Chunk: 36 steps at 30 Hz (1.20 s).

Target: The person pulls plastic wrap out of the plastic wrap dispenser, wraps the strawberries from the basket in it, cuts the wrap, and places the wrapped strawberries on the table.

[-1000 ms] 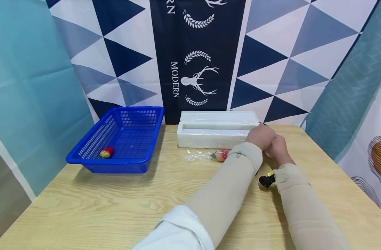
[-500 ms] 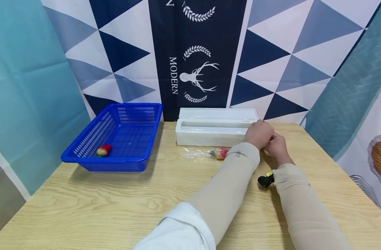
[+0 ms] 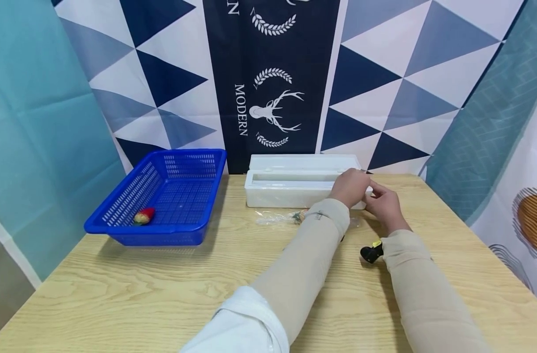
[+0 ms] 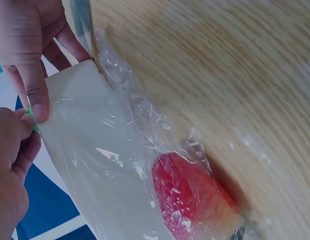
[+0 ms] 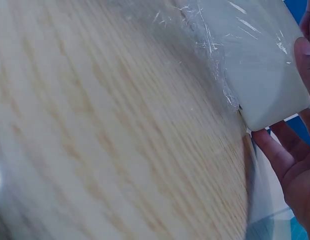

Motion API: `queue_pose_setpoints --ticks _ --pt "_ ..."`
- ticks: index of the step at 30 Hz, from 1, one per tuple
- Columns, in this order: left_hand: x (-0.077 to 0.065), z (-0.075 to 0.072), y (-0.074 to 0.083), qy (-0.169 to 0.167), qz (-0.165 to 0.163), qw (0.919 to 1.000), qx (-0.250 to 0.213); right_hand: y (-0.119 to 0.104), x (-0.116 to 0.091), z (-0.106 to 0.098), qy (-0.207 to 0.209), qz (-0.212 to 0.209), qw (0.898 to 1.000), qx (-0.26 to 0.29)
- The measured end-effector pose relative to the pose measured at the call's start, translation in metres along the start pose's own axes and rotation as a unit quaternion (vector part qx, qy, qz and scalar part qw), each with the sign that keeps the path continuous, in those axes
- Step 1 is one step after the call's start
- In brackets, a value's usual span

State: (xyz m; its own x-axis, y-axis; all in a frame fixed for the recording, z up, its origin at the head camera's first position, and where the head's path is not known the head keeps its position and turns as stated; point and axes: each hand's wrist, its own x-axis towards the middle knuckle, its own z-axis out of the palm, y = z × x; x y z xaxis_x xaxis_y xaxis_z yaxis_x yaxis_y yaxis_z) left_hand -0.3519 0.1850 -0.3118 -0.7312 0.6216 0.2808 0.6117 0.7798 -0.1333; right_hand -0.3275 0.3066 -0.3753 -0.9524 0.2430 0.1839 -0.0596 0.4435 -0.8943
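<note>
A long white cling film dispenser box (image 3: 277, 197) stands at the back of the table, its lid tipped back. My left hand (image 3: 351, 187) is at its right part, pinching a small green slider (image 4: 32, 121) on the box's edge between thumb and finger. With thumb on the edge and fingers round the end, my right hand (image 3: 385, 205) grips the box's right end. Clear cling film (image 4: 140, 107) comes down the front onto the table. A red and pale strawberry (image 4: 187, 192) lies against the film, partly hidden by my left sleeve in the head view.
A blue plastic basket (image 3: 154, 239) stands at the left, with another strawberry (image 3: 144, 215) inside. A small black device (image 3: 371, 253) with a yellow piece sits beside my right sleeve. Patterned cloth hangs directly behind the box.
My left hand has shifted left along the dispenser box, away from the right hand, uncovering more of the box's right end. My right hand stays at that end. The strawberry in the basket has not moved.
</note>
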Motion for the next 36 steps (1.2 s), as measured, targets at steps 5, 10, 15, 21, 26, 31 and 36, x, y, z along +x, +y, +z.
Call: queue_pose_setpoints --ticks 5,10,15,21,26,31,36 --pt "-0.003 0.001 -0.006 0.004 0.000 1.0000 -0.004 -0.002 0.001 0.002 0.001 0.005 1.000 0.016" --pt "-0.006 0.001 -0.012 -0.007 -0.013 0.9998 -0.014 -0.002 -0.001 0.002 -0.017 0.003 1.000 0.013" --pt "-0.010 0.000 -0.018 -0.005 -0.020 0.9996 -0.021 -0.001 0.000 0.000 -0.032 0.002 0.999 0.006" --pt "-0.015 0.001 -0.026 0.008 -0.022 0.9990 -0.037 0.002 0.001 -0.002 -0.035 -0.006 0.999 -0.006" --pt "-0.016 0.003 -0.031 0.019 -0.021 0.9988 -0.040 0.002 0.001 -0.003 -0.036 -0.008 0.999 0.002" --pt "-0.017 0.002 -0.033 0.019 -0.021 0.9987 -0.043 0.000 0.001 -0.005 -0.035 -0.019 0.999 0.009" --pt "-0.021 -0.001 -0.037 0.010 -0.025 0.9984 -0.049 0.002 0.001 -0.003 -0.036 -0.021 0.999 0.020"
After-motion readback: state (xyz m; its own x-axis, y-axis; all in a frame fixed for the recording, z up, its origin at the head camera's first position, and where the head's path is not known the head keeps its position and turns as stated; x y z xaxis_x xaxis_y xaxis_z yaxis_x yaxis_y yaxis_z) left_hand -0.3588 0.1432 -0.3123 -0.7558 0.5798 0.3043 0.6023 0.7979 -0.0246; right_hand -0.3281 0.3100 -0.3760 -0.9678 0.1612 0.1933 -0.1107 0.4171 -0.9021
